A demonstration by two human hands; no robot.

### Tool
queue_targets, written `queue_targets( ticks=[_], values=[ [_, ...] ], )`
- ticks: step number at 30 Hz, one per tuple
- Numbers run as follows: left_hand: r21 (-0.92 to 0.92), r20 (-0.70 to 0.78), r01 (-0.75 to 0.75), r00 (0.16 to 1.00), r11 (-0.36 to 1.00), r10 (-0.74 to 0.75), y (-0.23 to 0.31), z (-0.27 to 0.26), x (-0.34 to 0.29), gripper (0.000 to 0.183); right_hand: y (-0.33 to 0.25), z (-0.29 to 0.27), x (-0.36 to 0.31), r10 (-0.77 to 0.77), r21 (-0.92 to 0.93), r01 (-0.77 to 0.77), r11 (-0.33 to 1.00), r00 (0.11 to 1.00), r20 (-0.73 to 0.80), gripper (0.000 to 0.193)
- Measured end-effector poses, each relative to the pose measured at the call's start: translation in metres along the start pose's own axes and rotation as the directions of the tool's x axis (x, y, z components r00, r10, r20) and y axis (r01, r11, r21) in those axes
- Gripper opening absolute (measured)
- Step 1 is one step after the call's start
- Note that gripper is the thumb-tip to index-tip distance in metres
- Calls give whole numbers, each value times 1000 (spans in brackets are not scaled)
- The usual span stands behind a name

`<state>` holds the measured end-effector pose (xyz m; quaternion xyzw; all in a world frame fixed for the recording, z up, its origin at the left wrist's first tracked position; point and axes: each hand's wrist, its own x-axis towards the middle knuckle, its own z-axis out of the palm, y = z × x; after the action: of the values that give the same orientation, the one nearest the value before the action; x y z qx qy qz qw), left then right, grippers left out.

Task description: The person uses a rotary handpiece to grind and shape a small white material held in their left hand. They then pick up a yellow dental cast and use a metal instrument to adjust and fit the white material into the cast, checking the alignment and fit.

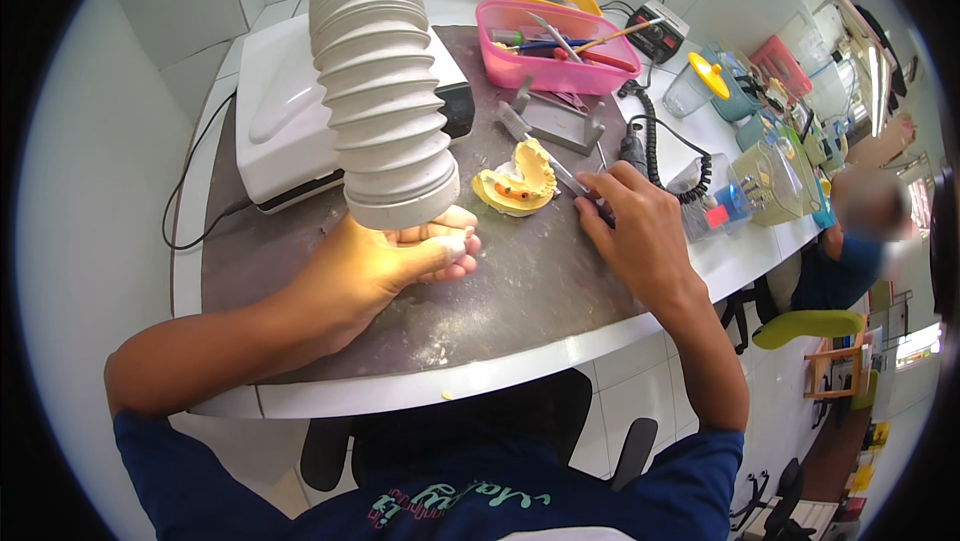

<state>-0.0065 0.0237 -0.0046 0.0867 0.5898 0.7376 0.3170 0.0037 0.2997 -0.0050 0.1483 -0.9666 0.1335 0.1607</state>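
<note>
Under the mouth of a ribbed grey suction hose [385,91], my left hand [395,256] is closed with its fingers curled and lit yellow. Whatever it may hold is hidden or too small to name. A yellow plaster dental cast [515,181] with a reddish-orange patch stands on the dark bench mat, between my hands. My right hand [640,221] is at the right of the cast, thumb and fingers closed around the dark end of a slim handle. That handle runs behind the cast to a brush [513,121] with pale bristles.
A white machine [300,106] stands behind the hose. At the back are a pink tool basket [560,71], a grey metal stand [560,123] and a corded dark handpiece [633,148]. Jars and plastic boxes [775,181] line the right side. A person [840,261] sits farther right.
</note>
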Motion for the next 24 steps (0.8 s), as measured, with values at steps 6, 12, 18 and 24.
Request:
queue_targets(
  ticks=[6,12,18,24],
  values=[
    [-142,10,25,1000,990,-23,1,-1,1,25,-4,-8,-4,71,-15,-74,997,989,-126,18],
    [-160,-5,92,996,983,-94,7,-2,-5,25,-18,-27,-48,-22,202,53,978,988,-153,32],
    [-212,5,96,995,973,-97,1,-1,-3,31,-33,-14,-54,-174,210,205,956,972,-156,52],
    [-195,19,46,999,980,-43,2,-3,-3,29,-28,-32,-58,-43,96,53,994,993,-108,50]
  ],
)
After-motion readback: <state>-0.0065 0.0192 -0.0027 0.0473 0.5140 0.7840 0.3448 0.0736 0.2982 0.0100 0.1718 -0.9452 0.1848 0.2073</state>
